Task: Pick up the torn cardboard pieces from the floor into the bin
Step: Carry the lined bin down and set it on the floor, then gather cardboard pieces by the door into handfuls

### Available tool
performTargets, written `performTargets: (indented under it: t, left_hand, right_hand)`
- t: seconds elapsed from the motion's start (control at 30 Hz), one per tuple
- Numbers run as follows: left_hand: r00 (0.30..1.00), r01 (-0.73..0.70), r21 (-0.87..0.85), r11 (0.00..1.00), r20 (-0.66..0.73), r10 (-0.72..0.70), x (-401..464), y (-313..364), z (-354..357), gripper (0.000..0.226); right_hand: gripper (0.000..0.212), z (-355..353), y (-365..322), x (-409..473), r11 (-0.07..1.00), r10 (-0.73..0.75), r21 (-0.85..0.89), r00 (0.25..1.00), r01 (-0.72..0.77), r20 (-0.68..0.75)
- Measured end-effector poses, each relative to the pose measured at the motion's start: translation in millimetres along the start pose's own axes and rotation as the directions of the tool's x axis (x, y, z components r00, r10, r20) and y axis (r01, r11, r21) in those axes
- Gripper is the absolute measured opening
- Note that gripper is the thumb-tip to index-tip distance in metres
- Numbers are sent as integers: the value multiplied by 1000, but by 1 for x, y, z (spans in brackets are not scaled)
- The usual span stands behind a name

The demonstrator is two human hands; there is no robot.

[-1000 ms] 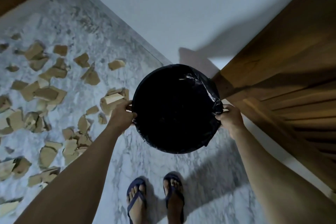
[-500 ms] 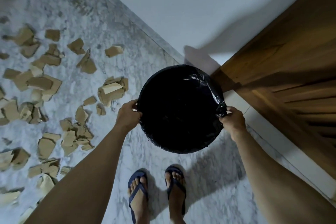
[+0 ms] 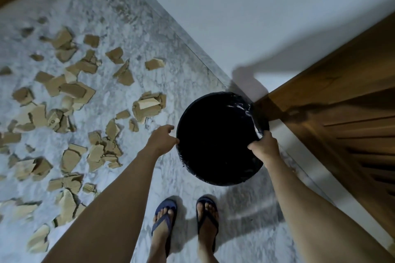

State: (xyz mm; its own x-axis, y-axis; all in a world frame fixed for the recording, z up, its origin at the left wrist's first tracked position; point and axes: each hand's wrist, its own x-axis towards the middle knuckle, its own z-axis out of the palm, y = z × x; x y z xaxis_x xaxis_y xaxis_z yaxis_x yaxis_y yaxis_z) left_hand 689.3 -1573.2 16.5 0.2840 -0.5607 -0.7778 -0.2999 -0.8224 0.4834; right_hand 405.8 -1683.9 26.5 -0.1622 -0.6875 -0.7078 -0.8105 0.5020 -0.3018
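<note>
Both hands steady the lined bin (image 3: 218, 141) beside the cardboard pieces (image 3: 147, 107): right hand (image 3: 265, 147) pinches the liner rim, left hand (image 3: 162, 141), fingers curled, touches the opposite rim.

The floor (image 3: 119, 6) is grey-white marble, bounded by a pale wall along its far edge and by a wooden door at its right edge. Torn cardboard pieces (image 3: 72, 89) lie scattered over its left half, some flat and single, many overlapping in loose heaps (the thickest cluster sits toward the left edge). One folded clump (image 3: 148, 107) lies nearest the bin (image 3: 215, 141), apart from it. The bin, round and lined with black plastic, is in the corner where the far edge meets the door; whether it rests on the floor cannot be told. Two feet in blue sandals (image 3: 165, 218) stand on the near part of the floor.
</note>
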Motion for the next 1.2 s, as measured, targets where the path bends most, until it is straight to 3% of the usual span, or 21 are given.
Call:
performTargets:
  t: [0.1, 0.23, 0.33, 0.5, 0.67, 0.8, 0.87, 1.0, 1.1, 1.2]
  left_hand:
    - [999, -4, 9, 1000, -42, 4, -22, -10, -31, 60]
    - [997, 36, 12, 999, -65, -35, -46, -53, -76, 60]
    - [994, 79, -12, 997, -68, -80, -55, -105, -107, 62]
    - [979, 149, -76, 986, -131, -158, -42, -212, -147, 67]
    - [955, 171, -73, 983, -233, -183, 45, -296, -173, 78]
    - [901, 282, -14, 959, -340, -270, 142, -356, -160, 113]
    - [893, 332, -8, 943, -320, -317, 184, -389, -142, 122]
    - [894, 303, -9, 953, -343, -288, 220, -430, -102, 93]
    - [833, 359, 45, 932, -465, -298, 234, -446, -97, 97]
    - [829, 341, 129, 931, -509, -233, 260, -475, -101, 70]
  right_hand:
    - [64, 13, -44, -41, 982, -147, -120, 989, 146, -4]
    - [65, 56, -101, -90, 938, -306, -144, 948, 316, 88]
    - [58, 113, -131, -115, 899, -413, -103, 902, 426, 130]
    - [58, 234, -154, -124, 864, -454, -113, 856, 491, 248]
    - [54, 348, -175, -59, 788, -535, -172, 796, 591, 282]
    - [39, 420, -191, 37, 712, -613, -243, 752, 658, 242]
    - [50, 449, -200, 84, 686, -646, -276, 738, 673, 196]
    - [65, 484, -220, 135, 512, -685, -521, 690, 683, 233]
    - [61, 503, -219, 163, 469, -612, -602, 729, 646, 306]
    - [59, 514, -200, 164, 409, -628, -669, 723, 621, 287]
